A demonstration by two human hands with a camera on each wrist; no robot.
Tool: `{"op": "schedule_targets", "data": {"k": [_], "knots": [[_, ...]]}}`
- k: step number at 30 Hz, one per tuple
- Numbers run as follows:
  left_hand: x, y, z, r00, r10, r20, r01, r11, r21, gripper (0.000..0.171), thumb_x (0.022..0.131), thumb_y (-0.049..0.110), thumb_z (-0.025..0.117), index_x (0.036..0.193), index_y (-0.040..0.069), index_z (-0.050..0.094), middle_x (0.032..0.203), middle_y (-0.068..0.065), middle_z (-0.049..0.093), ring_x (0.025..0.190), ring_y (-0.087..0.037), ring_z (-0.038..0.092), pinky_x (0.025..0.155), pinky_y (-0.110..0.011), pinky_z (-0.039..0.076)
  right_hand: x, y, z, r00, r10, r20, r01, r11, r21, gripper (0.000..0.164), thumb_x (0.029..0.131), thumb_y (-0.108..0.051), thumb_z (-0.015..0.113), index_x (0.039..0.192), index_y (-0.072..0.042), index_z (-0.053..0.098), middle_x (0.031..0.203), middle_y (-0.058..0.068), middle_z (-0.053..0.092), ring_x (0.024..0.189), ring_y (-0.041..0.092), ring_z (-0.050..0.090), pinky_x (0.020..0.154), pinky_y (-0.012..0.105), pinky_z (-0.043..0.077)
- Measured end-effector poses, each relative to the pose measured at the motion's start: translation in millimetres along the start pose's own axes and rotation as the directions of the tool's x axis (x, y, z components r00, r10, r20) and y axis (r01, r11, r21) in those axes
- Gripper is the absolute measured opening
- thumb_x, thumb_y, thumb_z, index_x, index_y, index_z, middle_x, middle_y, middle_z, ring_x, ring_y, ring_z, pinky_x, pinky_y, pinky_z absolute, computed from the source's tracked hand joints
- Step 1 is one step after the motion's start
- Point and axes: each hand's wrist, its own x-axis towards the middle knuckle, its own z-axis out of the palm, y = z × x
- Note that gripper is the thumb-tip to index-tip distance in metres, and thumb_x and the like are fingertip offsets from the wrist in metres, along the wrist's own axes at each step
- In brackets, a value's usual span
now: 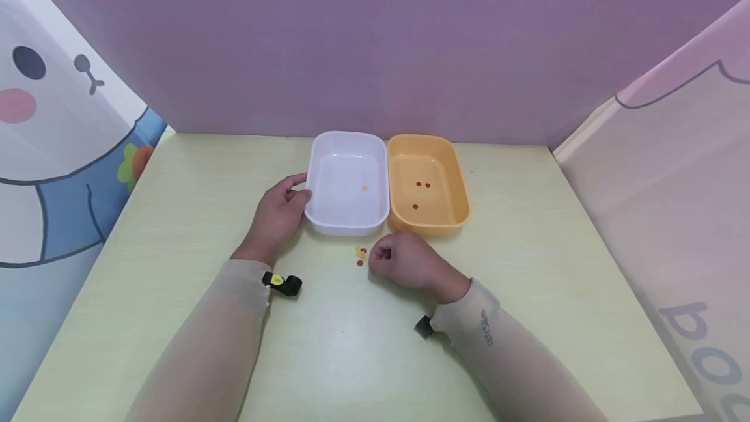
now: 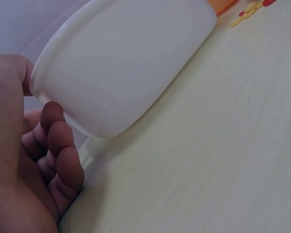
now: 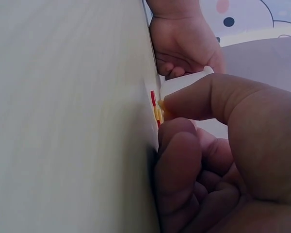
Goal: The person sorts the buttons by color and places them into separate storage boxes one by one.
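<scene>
My left hand [image 1: 278, 217] holds the left side of a white plastic tub [image 1: 347, 230], thumb and forefinger at its rim. Its other fingers curl beneath the rim in the left wrist view. Inside the tub lies one small yellow disc [image 1: 364, 187]. My right hand [image 1: 410, 262] is low over the table, fingers curled, just right of a small pile of red and yellow discs [image 1: 360, 254]. In the right wrist view, a yellow disc [image 3: 167, 116] shows between the thumb and forefinger tips, with more discs close behind it.
An orange tub [image 1: 430, 230] stands against the white tub's right side, with several red discs [image 1: 415, 206] in it. A purple wall [image 1: 375, 44] rises behind the table [image 1: 328, 363]. Printed sheets [image 1: 70, 142] hang at both sides.
</scene>
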Motion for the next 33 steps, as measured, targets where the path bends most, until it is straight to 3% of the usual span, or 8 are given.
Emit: {"op": "schedule_targets", "data": {"k": [17,33], "knots": [[2.3,-1.4,-2.8,1.0,-0.023,0.003,0.023,1.0,0.006,0.054,0.111,0.04,0.057,0.164,0.03,0.059,0.093,-0.006,0.065,0.08,-0.025,0.062,0.08,-0.039,0.053,0.5,-2.9,0.3,1.0,-0.018,-0.021,0.019,1.0,0.024,0.021,0.098,-0.016,0.07,0.08,-0.024,0.077,0.068,-0.01,0.063,0.066,0.008,0.054,0.067,0.026,0.045],[-2.3,3.0,-1.0,0.999,-0.031,0.011,0.031,0.999,-0.012,0.052,0.111,0.04,0.058,0.163,0.03,0.06,0.093,-0.006,0.064,0.08,-0.024,0.061,0.077,-0.036,0.052,-3.0,-2.9,-8.2,0.999,0.021,0.042,-0.024,0.997,0.074,0.023,0.104,-0.019,0.066,0.081,-0.022,0.073,0.065,-0.006,0.056,0.062,0.013,0.053,0.063,0.027,0.042]]}}
